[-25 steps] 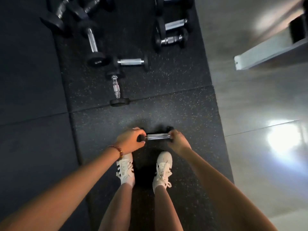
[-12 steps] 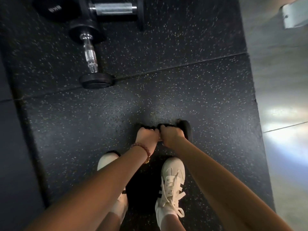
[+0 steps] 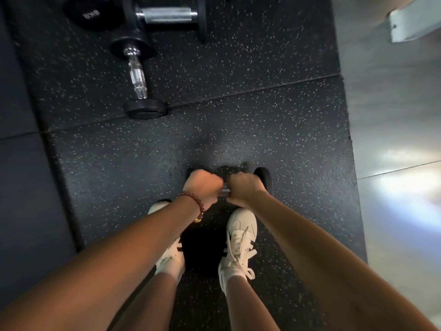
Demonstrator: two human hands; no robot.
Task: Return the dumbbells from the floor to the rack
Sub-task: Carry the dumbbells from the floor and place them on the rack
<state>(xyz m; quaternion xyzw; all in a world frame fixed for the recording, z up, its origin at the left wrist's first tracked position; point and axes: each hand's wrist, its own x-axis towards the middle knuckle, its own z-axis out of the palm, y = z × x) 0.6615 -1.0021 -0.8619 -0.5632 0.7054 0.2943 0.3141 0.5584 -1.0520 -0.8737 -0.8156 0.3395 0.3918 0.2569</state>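
A black dumbbell (image 3: 263, 179) with a chrome handle lies across the speckled rubber mat just ahead of my shoes. My left hand (image 3: 202, 186) and my right hand (image 3: 243, 188) grip its handle side by side, fingers curled round it. Only the right end weight and a sliver of the handle between my fists show; the left end is mostly hidden behind my left hand. No rack is in view.
Another dumbbell (image 3: 138, 75) lies lengthwise on the mat ahead to the left, and a larger one (image 3: 167, 15) lies crosswise at the top edge. A grey polished floor (image 3: 391, 139) borders the mat on the right, with a pale ledge (image 3: 410, 22) at the top right.
My hands slid from the dumbbell's ends to the middle of its handle and closed round it. The camera has dropped closer to the floor, so fewer dumbbells show.
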